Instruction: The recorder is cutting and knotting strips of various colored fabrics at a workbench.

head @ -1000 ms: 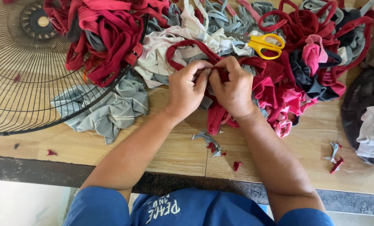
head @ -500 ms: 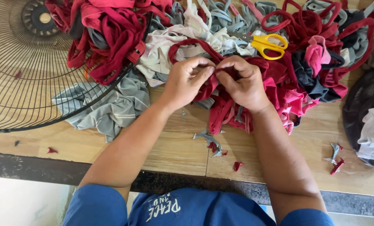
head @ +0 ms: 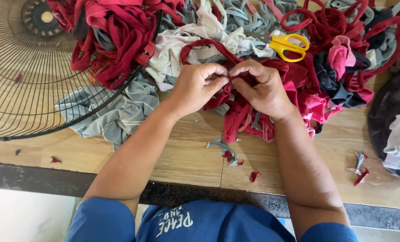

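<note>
Pinching with both hands, you hold a dark red strip of knit fabric (head: pixel 209 50) at the middle of the pale wooden table (head: pixel 186 157). Your left hand (head: pixel 199 87) is closed, thumb and forefinger nipped on the strip; your right hand (head: pixel 263 89) is closed on it too, and the fingertips of the two hands meet right where the cloth bunches. From that point the strip arches up and away in a loop, while more red cloth hangs down under your palms onto the table.

Behind your hands lies a heap of cut fabric strips (head: pixel 236 27) — red, grey, cream, pink and black, all tangled. A pair of yellow-handled scissors (head: pixel 289 46) rests on top of the heap, just beyond your right hand and apart from it. To your left, a round black wire fan guard (head: pixel 34 85) lies flat, its rim partly over a crumpled grey cloth (head: pixel 115 112) and under a bundle of red strips.

Small red and grey fabric scraps (head: pixel 227 154) are scattered on the bare wood between your forearms — a few more (head: pixel 359 168) sit near the right edge.
</note>
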